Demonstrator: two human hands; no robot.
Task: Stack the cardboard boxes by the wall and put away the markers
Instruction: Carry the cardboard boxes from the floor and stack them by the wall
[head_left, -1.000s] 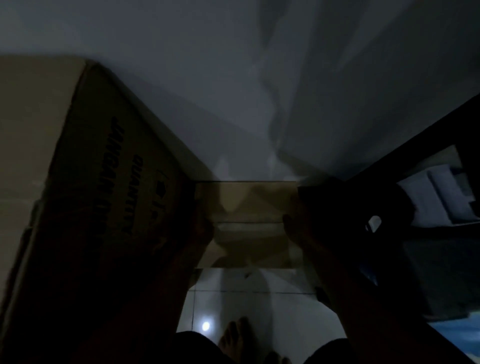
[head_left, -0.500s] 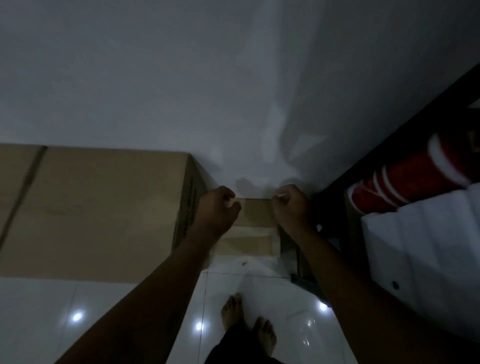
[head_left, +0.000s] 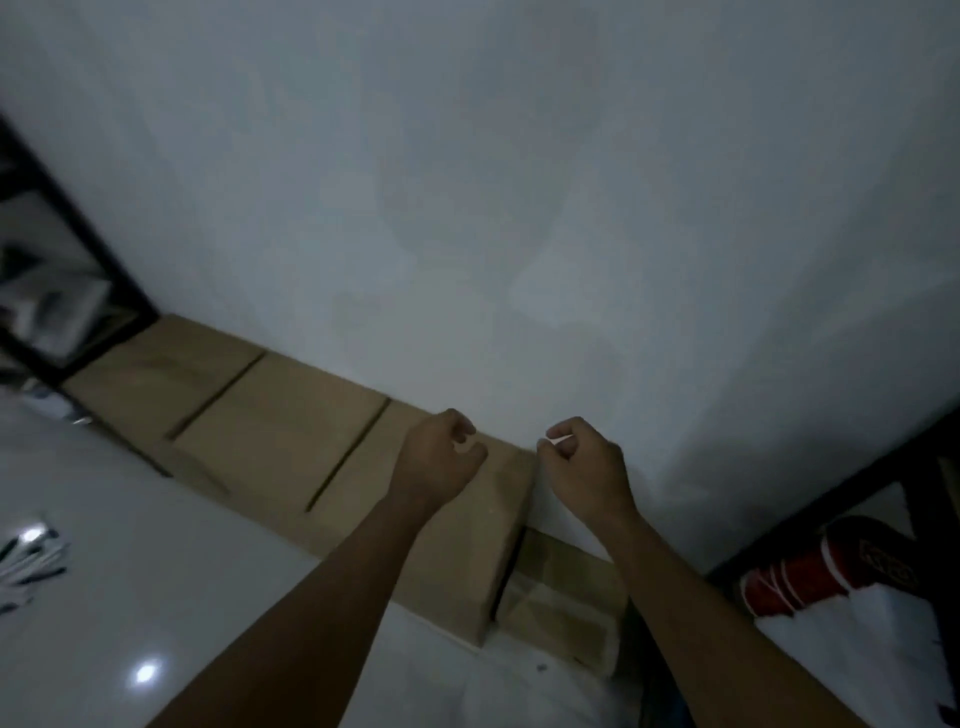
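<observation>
A row of brown cardboard boxes (head_left: 280, 436) stands on the floor against the white wall. At its right end a lower, smaller cardboard box (head_left: 563, 597) sits beside the tall end box (head_left: 462, 561). My left hand (head_left: 441, 457) hovers over the end box's top with fingers curled, holding nothing. My right hand (head_left: 582, 462) hovers just right of that box, above the small one, fingers curled and empty too. A loose bunch of markers (head_left: 31, 561) lies on the white floor at the far left.
A black shelf frame (head_left: 78, 234) stands at the left end of the row. Another black frame (head_left: 831, 499) rises at the right, with a red-and-white roll (head_left: 795, 571) and a white bag (head_left: 857, 654) by it. Glossy white tiles (head_left: 156, 623) lie before the boxes.
Both hands held the small box's top edges low by the wall; they have let go and risen. The view has lifted and swung left, showing the whole row and the markers.
</observation>
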